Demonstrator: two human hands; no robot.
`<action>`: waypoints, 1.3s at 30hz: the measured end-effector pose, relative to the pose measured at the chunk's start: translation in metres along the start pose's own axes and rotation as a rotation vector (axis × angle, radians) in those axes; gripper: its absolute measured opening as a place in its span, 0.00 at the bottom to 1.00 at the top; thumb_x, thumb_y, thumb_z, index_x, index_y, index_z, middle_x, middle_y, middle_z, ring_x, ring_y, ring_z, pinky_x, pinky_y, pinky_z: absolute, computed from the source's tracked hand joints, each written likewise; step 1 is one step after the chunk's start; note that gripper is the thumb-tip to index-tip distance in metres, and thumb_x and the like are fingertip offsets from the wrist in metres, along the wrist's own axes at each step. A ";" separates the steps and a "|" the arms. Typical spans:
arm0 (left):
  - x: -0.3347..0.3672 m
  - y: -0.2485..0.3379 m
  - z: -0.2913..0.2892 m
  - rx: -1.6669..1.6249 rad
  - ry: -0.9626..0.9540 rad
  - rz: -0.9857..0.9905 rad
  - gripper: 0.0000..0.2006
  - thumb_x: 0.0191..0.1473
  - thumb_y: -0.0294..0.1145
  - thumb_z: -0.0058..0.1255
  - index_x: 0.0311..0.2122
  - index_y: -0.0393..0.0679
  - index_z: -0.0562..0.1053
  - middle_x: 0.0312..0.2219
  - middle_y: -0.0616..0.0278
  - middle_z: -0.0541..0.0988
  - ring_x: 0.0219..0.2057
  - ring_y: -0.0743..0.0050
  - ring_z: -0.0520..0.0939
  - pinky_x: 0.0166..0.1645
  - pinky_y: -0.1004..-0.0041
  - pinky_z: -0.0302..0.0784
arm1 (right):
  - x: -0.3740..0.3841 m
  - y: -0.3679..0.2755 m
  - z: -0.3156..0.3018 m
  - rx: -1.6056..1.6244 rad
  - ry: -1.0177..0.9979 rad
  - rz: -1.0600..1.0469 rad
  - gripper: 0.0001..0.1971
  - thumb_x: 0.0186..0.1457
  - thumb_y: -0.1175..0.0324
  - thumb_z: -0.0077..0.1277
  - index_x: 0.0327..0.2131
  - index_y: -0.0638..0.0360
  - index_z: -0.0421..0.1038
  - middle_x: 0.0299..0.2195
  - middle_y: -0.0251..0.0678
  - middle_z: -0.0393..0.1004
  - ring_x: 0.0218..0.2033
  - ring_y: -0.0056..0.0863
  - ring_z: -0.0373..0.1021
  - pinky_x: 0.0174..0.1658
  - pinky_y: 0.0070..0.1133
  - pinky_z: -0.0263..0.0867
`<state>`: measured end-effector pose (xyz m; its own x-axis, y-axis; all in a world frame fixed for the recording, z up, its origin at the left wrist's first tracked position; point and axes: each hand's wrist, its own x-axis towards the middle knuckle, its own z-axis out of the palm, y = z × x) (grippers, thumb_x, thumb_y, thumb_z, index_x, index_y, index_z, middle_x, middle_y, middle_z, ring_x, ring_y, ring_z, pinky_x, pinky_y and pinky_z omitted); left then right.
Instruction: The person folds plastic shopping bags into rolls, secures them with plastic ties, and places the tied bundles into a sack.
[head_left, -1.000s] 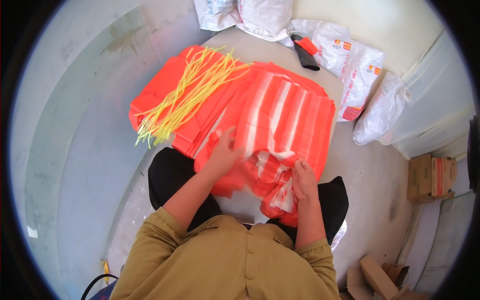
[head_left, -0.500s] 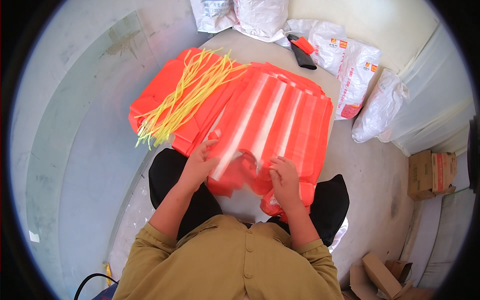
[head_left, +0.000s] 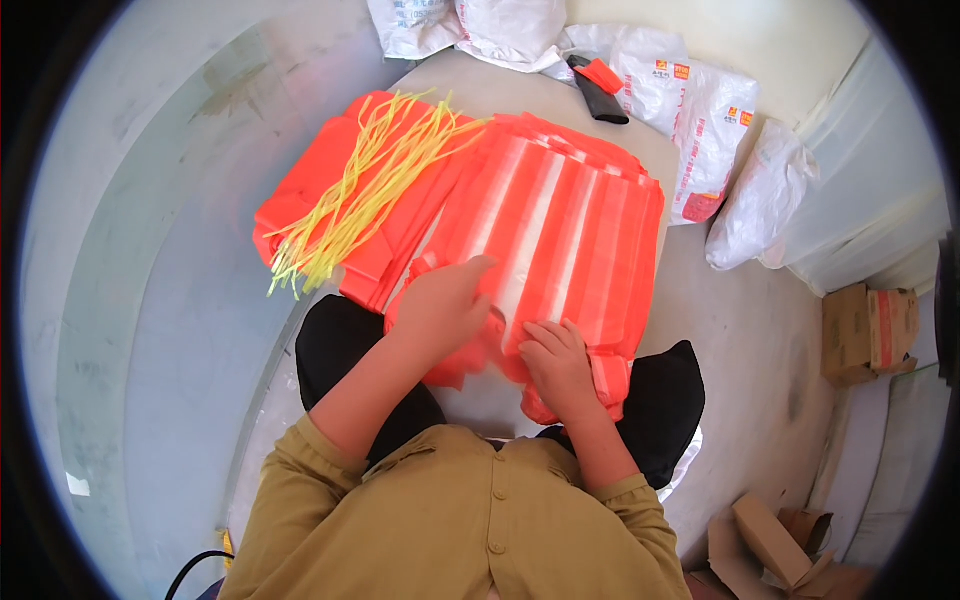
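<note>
A stack of red-and-white striped plastic bags (head_left: 535, 215) lies before me, its cut ends and handles toward my lap. My left hand (head_left: 440, 308) is palm down over the near left part of the top bag. Its fingers reach to the right and the thumb stands apart from them. On the near edge, beside the cut-out, my right hand (head_left: 558, 368) rests with its fingers laid on the plastic. Yellow ties (head_left: 365, 195) lie in a loose bunch over a folded red plastic pile (head_left: 310, 185) to the left.
White woven sacks (head_left: 510, 35) stand along the far side of the pale table (head_left: 470, 85). A black roll with a red piece (head_left: 600, 95) lies at the far edge. Cardboard boxes (head_left: 850, 340) stand at the right, and an open carton (head_left: 745, 555) sits at the lower right.
My left hand has moved right and forward from the bag's left edge onto the top bag, turning palm down. My right hand has shifted slightly left and nearer, its fingers now flatter.
</note>
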<state>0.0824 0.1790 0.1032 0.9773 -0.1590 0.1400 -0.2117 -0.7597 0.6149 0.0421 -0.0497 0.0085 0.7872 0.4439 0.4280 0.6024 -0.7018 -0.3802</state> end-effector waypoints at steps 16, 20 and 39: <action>0.049 0.019 0.066 -0.013 -0.343 -0.023 0.24 0.58 0.32 0.50 0.60 0.46 0.69 0.39 0.51 0.81 0.41 0.51 0.82 0.44 0.59 0.78 | 0.006 -0.002 0.001 0.039 0.052 -0.036 0.11 0.41 0.75 0.55 0.33 0.58 0.74 0.46 0.39 0.76 0.51 0.38 0.69 0.56 0.35 0.62; 0.045 -0.010 0.076 -0.082 -0.285 0.050 0.20 0.58 0.29 0.50 0.57 0.44 0.72 0.46 0.50 0.79 0.45 0.51 0.81 0.48 0.59 0.77 | 0.008 -0.002 0.002 0.101 0.094 -0.048 0.10 0.43 0.73 0.55 0.33 0.57 0.74 0.43 0.37 0.76 0.47 0.39 0.71 0.50 0.34 0.66; 0.037 -0.027 0.068 0.003 -0.334 0.363 0.12 0.51 0.30 0.60 0.44 0.50 0.82 0.53 0.55 0.75 0.49 0.54 0.80 0.52 0.61 0.77 | 0.015 -0.015 -0.010 0.223 0.132 0.113 0.03 0.49 0.72 0.55 0.30 0.57 0.75 0.35 0.36 0.75 0.37 0.41 0.71 0.40 0.35 0.68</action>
<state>0.1252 0.1506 0.0396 0.7898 -0.6071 0.0877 -0.5396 -0.6197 0.5699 0.0432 -0.0380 0.0293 0.8358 0.2829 0.4705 0.5375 -0.5960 -0.5965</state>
